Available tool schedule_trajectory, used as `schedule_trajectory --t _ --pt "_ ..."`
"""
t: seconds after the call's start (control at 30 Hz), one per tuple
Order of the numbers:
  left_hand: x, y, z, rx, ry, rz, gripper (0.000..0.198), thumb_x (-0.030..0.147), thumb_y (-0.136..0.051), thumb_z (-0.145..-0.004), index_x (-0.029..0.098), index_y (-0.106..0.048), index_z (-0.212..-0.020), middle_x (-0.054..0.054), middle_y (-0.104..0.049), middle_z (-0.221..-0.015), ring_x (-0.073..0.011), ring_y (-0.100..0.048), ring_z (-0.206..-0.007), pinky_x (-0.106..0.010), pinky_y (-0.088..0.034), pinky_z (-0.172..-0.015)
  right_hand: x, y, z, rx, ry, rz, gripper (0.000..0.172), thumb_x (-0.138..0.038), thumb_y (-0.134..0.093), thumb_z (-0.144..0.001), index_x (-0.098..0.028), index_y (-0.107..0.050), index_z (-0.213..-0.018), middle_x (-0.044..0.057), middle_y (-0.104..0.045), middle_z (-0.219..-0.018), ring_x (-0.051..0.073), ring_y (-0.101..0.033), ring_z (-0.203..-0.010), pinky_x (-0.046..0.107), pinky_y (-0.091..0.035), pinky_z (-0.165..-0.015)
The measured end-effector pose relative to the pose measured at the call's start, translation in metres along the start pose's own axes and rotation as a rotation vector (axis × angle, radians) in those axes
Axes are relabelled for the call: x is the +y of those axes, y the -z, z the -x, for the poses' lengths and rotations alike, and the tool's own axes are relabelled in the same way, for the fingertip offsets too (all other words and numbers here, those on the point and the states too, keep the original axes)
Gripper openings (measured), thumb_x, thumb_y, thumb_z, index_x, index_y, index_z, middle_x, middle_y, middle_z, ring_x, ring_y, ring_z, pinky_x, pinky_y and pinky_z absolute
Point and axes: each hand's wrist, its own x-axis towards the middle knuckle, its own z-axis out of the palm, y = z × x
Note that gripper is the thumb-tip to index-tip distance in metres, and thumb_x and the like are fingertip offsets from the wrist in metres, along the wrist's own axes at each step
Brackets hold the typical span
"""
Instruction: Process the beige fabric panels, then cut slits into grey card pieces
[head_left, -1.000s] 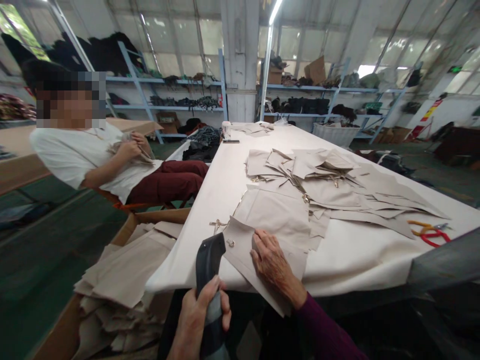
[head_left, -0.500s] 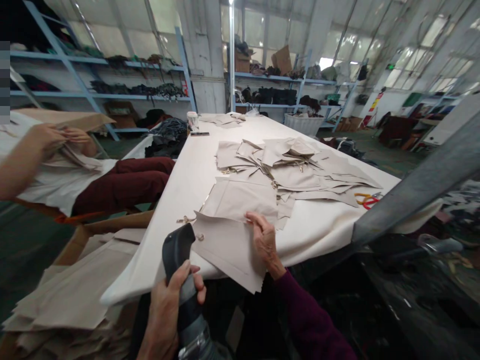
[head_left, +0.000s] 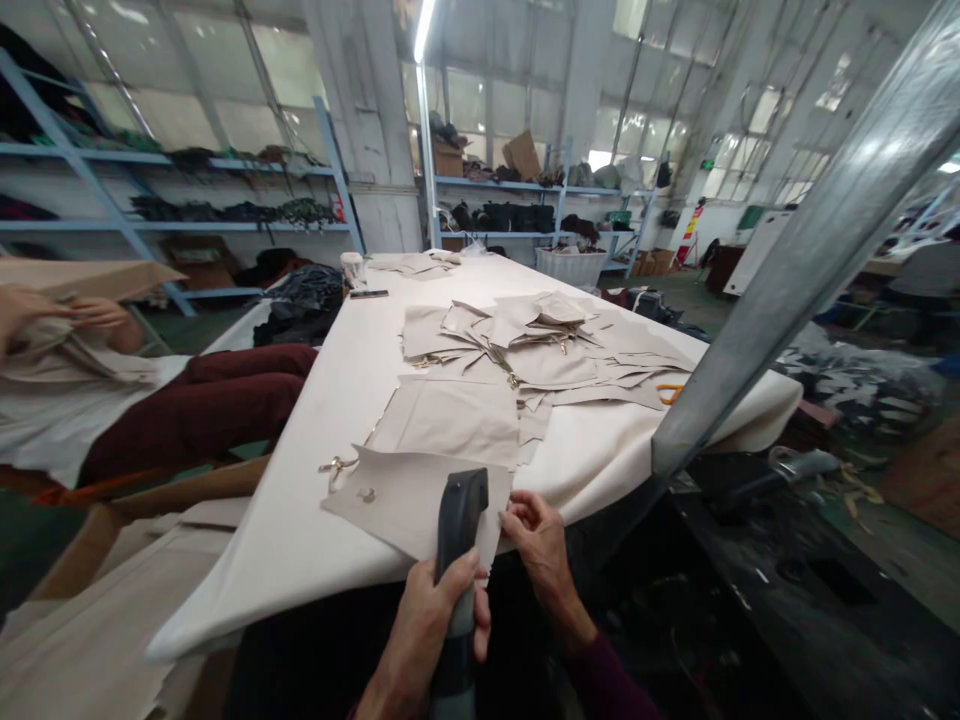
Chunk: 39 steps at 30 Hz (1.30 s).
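My left hand (head_left: 431,625) is wrapped round the grip of a dark grey hand tool (head_left: 457,530) that stands upright at the near table edge. My right hand (head_left: 536,545) pinches the near right edge of a beige fabric piece (head_left: 397,495) that hangs over that edge. A small metal ring shows on the left of this piece. The tool's head is in front of the fabric, just left of my right fingers. More beige pieces (head_left: 525,345) lie spread and piled across the middle of the white table (head_left: 330,400).
A seated person (head_left: 112,390) at the left handles fabric. A cardboard box (head_left: 97,600) of beige pieces sits low left. A slanted metal beam (head_left: 795,260) crosses the right. Orange-handled scissors (head_left: 670,393) lie by the pile. Blue shelves stand at the back.
The view swung right. My left hand brought the tool right, up to the fabric's edge. My right hand slid from the top of the piece down to its near edge and pinched it.
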Motion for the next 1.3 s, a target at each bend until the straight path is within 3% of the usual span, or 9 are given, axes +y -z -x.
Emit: schedule_trajectory --t 0.3,0.5,0.6,0.8,0.97,1.07,1.2,1.3 --pt "0.01 -0.018 -0.035 0.047 -0.013 0.007 0.04 0.051 -0.058 -0.073 0.012 -0.054 -0.066 -0.002 -0.055 -0.04 -0.0106 -0.047 -0.03 -0.019 -0.032 -0.033 -0.002 -0.003 -0.003 0.069 0.012 0.121 0.02 -0.034 -0.061 -0.072 -0.015 -0.057 -0.079 -0.004 -0.05 -0.057 0.013 -0.049 -0.053 0.025 -0.041 -0.053" --pt "0.009 -0.017 -0.035 0.071 -0.024 0.073 0.041 0.052 -0.061 -0.07 0.013 -0.053 -0.068 -0.001 -0.055 -0.042 -0.011 -0.048 -0.03 -0.019 -0.031 -0.032 0.001 -0.011 -0.011 0.206 0.022 0.315 0.023 -0.037 -0.058 -0.073 -0.017 -0.058 -0.063 -0.004 -0.048 -0.052 0.013 -0.044 -0.049 0.024 -0.034 -0.05" --pt "0.008 -0.014 -0.033 0.085 -0.034 0.085 0.041 0.053 -0.062 -0.067 0.013 -0.052 -0.068 -0.001 -0.056 -0.042 -0.0112 -0.048 -0.03 -0.019 -0.031 -0.032 0.003 -0.016 -0.013 0.213 0.033 0.36 0.021 -0.033 -0.058 -0.071 -0.018 -0.055 -0.056 -0.003 -0.049 -0.049 0.013 -0.045 -0.049 0.024 -0.033 -0.049" --pt "0.014 -0.011 -0.028 0.082 -0.049 0.107 0.044 0.056 -0.061 -0.065 0.013 -0.053 -0.064 -0.002 -0.055 -0.04 -0.0107 -0.046 -0.029 -0.02 -0.032 -0.032 0.002 -0.028 0.0 0.134 0.011 0.349 0.028 -0.043 -0.05 -0.077 -0.018 -0.055 -0.066 0.0 -0.057 -0.05 0.015 -0.052 -0.047 0.024 -0.038 -0.049" --pt "0.009 -0.008 -0.024 0.068 -0.074 0.154 0.041 0.054 -0.058 -0.069 0.014 -0.051 -0.06 -0.003 -0.053 -0.039 -0.0116 -0.046 -0.028 -0.02 -0.032 -0.032 0.005 -0.036 0.003 0.02 0.047 0.393 0.028 -0.044 -0.052 -0.069 -0.021 -0.042 -0.057 -0.005 -0.041 -0.047 0.013 -0.04 -0.047 0.024 -0.032 -0.046" --pt "0.006 -0.005 -0.022 0.087 -0.086 0.197 0.04 0.052 -0.058 -0.07 0.014 -0.052 -0.063 -0.002 -0.053 -0.04 -0.0114 -0.046 -0.029 -0.02 -0.033 -0.033 0.005 -0.044 0.008 -0.074 0.11 0.396 0.03 -0.047 -0.047 -0.07 -0.02 -0.044 -0.058 -0.003 -0.044 -0.052 0.014 -0.042 -0.052 0.025 -0.035 -0.05" --pt "0.013 0.013 -0.013 0.229 -0.178 0.215 0.04 0.051 -0.061 -0.07 0.012 -0.055 -0.065 -0.001 -0.052 -0.041 -0.0113 -0.048 -0.034 -0.021 -0.037 -0.037 0.015 -0.053 0.03 -0.125 0.108 0.445 0.034 -0.047 -0.043 -0.079 -0.018 -0.051 -0.063 0.0 -0.052 -0.056 0.015 -0.046 -0.054 0.025 -0.036 -0.052" --pt "0.026 0.041 0.003 0.383 -0.224 0.23 0.037 0.049 -0.062 -0.07 0.013 -0.056 -0.076 0.001 -0.054 -0.045 -0.0108 -0.047 -0.034 -0.02 -0.036 -0.035 0.021 -0.045 0.05 -0.275 0.032 0.569 0.038 -0.046 -0.039 -0.084 -0.02 -0.052 -0.06 0.0 -0.052 -0.048 0.015 -0.048 -0.046 0.025 -0.033 -0.046"
